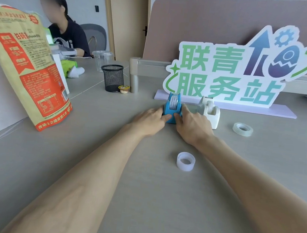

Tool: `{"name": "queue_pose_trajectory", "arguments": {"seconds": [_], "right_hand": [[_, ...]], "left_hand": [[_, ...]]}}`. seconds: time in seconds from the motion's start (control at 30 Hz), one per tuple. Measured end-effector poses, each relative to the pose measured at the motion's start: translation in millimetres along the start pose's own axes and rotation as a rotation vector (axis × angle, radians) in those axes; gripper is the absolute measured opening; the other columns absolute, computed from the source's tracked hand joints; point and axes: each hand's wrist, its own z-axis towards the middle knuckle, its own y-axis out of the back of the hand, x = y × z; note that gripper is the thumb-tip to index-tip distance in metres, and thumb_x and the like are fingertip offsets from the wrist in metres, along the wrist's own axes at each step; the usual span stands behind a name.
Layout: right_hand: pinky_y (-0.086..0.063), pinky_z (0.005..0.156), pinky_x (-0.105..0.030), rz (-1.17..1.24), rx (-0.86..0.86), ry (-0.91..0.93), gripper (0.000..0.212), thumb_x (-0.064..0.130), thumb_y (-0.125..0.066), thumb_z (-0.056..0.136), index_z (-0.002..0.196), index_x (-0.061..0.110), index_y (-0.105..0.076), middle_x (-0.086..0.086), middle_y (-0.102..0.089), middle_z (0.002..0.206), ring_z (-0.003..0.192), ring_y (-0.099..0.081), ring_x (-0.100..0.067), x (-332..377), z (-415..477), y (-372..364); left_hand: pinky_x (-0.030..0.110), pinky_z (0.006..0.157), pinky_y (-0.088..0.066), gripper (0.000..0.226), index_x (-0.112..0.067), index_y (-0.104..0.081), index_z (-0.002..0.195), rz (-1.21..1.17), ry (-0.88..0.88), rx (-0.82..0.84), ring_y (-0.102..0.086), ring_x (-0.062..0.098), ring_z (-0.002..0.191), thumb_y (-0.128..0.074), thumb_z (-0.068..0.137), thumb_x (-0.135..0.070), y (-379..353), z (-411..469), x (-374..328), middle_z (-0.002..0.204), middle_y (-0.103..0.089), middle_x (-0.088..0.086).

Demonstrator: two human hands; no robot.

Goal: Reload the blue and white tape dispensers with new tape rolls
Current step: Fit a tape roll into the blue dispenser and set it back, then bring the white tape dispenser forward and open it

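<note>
Surface: grey laminate bench (143, 189), far edge carrying a green-lettered sign (225, 74).
Blue plastic tape dispenser (173, 107): before the sign, a roll seated in it.
Left hand (148, 120): grip pressed to the dispenser's left side.
Right hand (192, 125): grip pressed to its right side.
White plastic tape dispenser (211, 111): just beside the right hand.
Clear tape roll (242, 129): towards the right edge.
Whitish tape roll (186, 161): between the forearms.
</note>
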Motion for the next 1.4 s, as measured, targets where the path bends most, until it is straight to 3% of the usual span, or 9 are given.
{"name": "queue_pose_trajectory", "arguments": {"seconds": [0.2,0.37,0.47,0.6,0.83,1.0,1.13,1.27,1.4], "right_hand": [[-0.037,0.064,-0.036,0.014,-0.044,-0.059,0.034,0.040,-0.039,0.097,0.102,0.008,-0.052,-0.018,-0.067,0.094,0.086,-0.061,-0.041,4.2,-6.6,1.7],[-0.047,0.068,-0.038,0.086,0.008,-0.035,0.029,0.029,-0.045,0.093,0.108,0.007,-0.055,-0.017,-0.069,0.101,0.091,-0.062,-0.041,1.9,-19.9,11.5],[-0.052,0.080,-0.045,0.164,0.034,0.019,0.030,0.022,-0.047,0.088,0.112,0.007,-0.058,-0.015,-0.071,0.108,0.096,-0.062,-0.043,0.2,-35.8,18.9],[-0.048,0.075,-0.037,0.210,0.063,0.092,0.025,0.013,-0.049,0.088,0.103,0.005,-0.067,-0.016,-0.068,0.101,0.094,-0.060,-0.041,-3.7,-60.6,29.2],[-0.042,0.077,-0.038,0.187,0.018,0.100,0.023,0.011,-0.050,0.088,0.095,0.003,-0.070,-0.017,-0.068,0.095,0.090,-0.052,-0.038,-17.2,-87.1,39.2],[-0.045,0.082,-0.042,0.175,0.001,0.115,0.023,0.014,-0.050,0.088,0.095,0.005,-0.070,-0.016,-0.068,0.096,0.091,-0.053,-0.039,-17.5,-85.8,37.6],[-0.046,0.084,-0.041,0.121,0.003,0.118,0.024,0.019,-0.047,0.089,0.096,0.007,-0.068,-0.013,-0.065,0.099,0.096,-0.051,-0.035,-13.3,-82.0,35.1],[-0.046,0.087,-0.039,0.110,0.036,0.104,0.025,0.026,-0.048,0.090,0.100,0.013,-0.067,-0.008,-0.062,0.105,0.102,-0.050,-0.031,-15.2,-79.0,35.0],[-0.045,0.086,-0.038,0.090,0.029,0.100,0.025,0.033,-0.048,0.090,0.095,0.014,-0.065,-0.005,-0.061,0.103,0.100,-0.049,-0.029,-16.2,-76.8,33.2]], "left_hand": [[0.039,0.095,-0.037,0.045,-0.015,-0.038,0.137,0.015,0.007,-0.035,-0.046,0.032,0.127,-0.033,0.101,-0.041,1.4,-8.7,-5.0,0.139,-0.048,0.016],[0.039,0.116,-0.023,0.068,-0.010,-0.001,0.153,-0.028,-0.020,-0.037,-0.020,0.026,0.147,-0.038,0.100,-0.030,3.8,-42.7,-12.2,0.162,-0.012,0.011],[0.040,0.111,-0.031,0.053,-0.012,-0.023,0.148,-0.024,-0.111,-0.096,-0.031,0.023,0.141,-0.039,0.100,-0.025,1.5,-68.9,-9.7,0.154,-0.024,0.004],[0.035,0.102,-0.038,0.031,-0.021,-0.054,0.124,-0.124,-0.180,-0.142,-0.045,0.014,0.125,-0.039,0.101,-0.035,2.8,-107.6,-14.8,0.128,-0.052,-0.006],[0.029,0.104,-0.037,0.070,-0.033,-0.047,0.132,-0.107,-0.173,-0.002,-0.039,0.002,0.125,-0.059,0.074,-0.071,3.3,-136.5,-31.0,0.128,-0.048,-0.016],[0.031,0.099,-0.044,0.036,-0.038,-0.066,0.099,-0.365,-0.177,0.037,-0.053,0.000,0.109,-0.070,0.069,-0.058,4.7,-127.6,-24.7,0.106,-0.060,-0.020],[0.016,0.082,-0.044,0.026,-0.030,-0.068,0.102,-0.484,-0.018,-0.119,-0.057,0.000,0.106,-0.069,0.080,-0.046,10.7,-112.2,-19.9,0.110,-0.064,-0.017],[0.029,0.074,-0.047,0.035,-0.020,-0.069,0.097,-0.352,0.217,-0.270,-0.063,0.019,0.097,-0.064,0.080,-0.051,14.3,-75.3,-4.5,0.101,-0.069,-0.002],[0.033,0.071,-0.047,0.034,-0.015,-0.064,0.082,-0.105,0.277,-0.282,-0.062,0.031,0.097,-0.060,0.078,-0.049,12.0,-34.2,5.0,0.096,-0.070,0.007]]}}
